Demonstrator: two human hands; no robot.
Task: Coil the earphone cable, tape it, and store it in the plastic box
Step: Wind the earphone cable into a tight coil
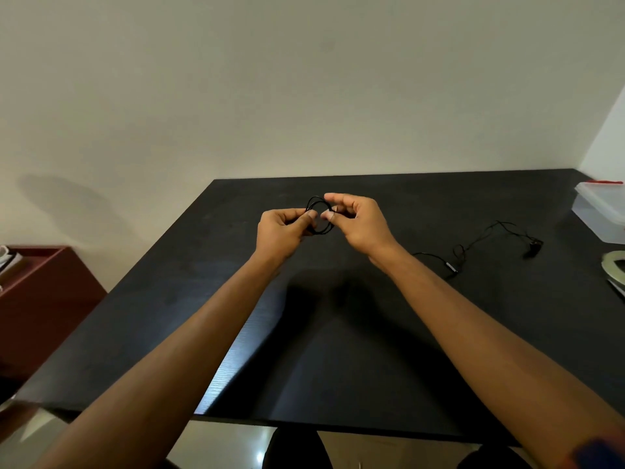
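Curled fingers of the left hand [282,228] and right hand [358,220] pinch a coiled thin black earphone cable [321,233] between them, partly hidden by fingertips; right of the fingers its loose tail trails toward a clear lidded plastic box [598,211], cropped at the edge.

No readable text, labels or numbers anywhere.

The black table [236,333] carries the loose stretch of the earphone cable [483,234], which trails toward its right edge. A clear plastic box [598,211] sits by the far right corner. Nearer along that edge lies what looks like a tape roll [614,262].
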